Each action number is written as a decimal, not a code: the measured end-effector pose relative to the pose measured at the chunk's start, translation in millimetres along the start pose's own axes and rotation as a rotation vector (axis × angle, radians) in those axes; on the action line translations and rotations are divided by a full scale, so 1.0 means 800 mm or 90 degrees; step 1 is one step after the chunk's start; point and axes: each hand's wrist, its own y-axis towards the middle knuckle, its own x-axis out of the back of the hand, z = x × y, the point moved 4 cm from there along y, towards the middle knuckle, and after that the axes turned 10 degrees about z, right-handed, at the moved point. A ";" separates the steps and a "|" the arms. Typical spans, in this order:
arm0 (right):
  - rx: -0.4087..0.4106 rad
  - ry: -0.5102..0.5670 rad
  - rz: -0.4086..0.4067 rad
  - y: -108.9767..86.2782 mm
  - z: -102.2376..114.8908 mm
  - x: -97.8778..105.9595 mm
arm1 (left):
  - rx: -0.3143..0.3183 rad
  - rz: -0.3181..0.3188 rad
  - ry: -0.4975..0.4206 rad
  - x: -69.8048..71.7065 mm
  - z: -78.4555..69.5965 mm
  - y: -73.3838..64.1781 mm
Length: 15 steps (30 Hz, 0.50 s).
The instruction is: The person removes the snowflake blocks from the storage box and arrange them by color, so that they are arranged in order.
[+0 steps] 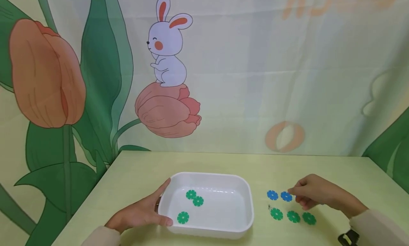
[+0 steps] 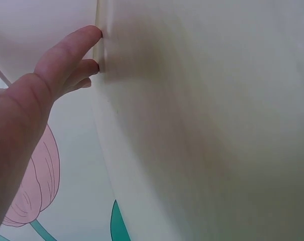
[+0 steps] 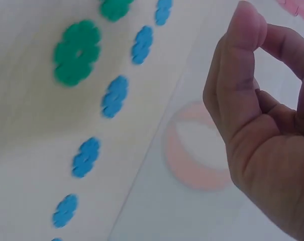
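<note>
My left hand (image 1: 140, 212) grips the left end of a white plastic tray (image 1: 236, 231), thumb at the near corner and a finger along the far side. In the left wrist view its fingertips (image 2: 94, 35) meet an edge. Inside the tray lie three green flower-shaped discs (image 1: 183, 217). My right hand (image 1: 314, 192) hangs over the table with thumb and index tip together; no disc shows between them in the right wrist view. Just left of those fingertips are two blue flower-shaped discs (image 1: 272, 195). Three green discs (image 1: 293, 217) lie in a row nearer me.
The right wrist view has several blue discs (image 3: 85, 156) in a line along the pale table (image 1: 198, 162). A printed curtain (image 1: 223, 97) with a rabbit and tulips hangs behind the table's far edge. A black band (image 1: 349, 238) is at the right wrist.
</note>
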 end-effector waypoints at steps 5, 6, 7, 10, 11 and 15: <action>0.015 -0.032 -0.012 0.011 0.042 -0.012 | 0.001 -0.002 0.000 0.000 0.001 0.001; 0.017 -0.037 -0.014 0.014 0.051 -0.015 | 0.001 -0.003 -0.002 0.000 0.001 0.001; 0.019 -0.040 -0.014 0.017 0.059 -0.019 | 0.002 -0.004 -0.002 0.000 0.001 0.000; 0.027 -0.037 -0.009 0.028 0.081 -0.031 | 0.003 -0.004 -0.006 0.000 0.001 0.000; 0.029 -0.032 -0.005 0.031 0.087 -0.036 | 0.002 -0.004 -0.007 0.000 0.001 0.000; 0.044 -0.025 0.001 0.044 0.112 -0.053 | -0.007 0.000 -0.009 0.000 0.000 0.000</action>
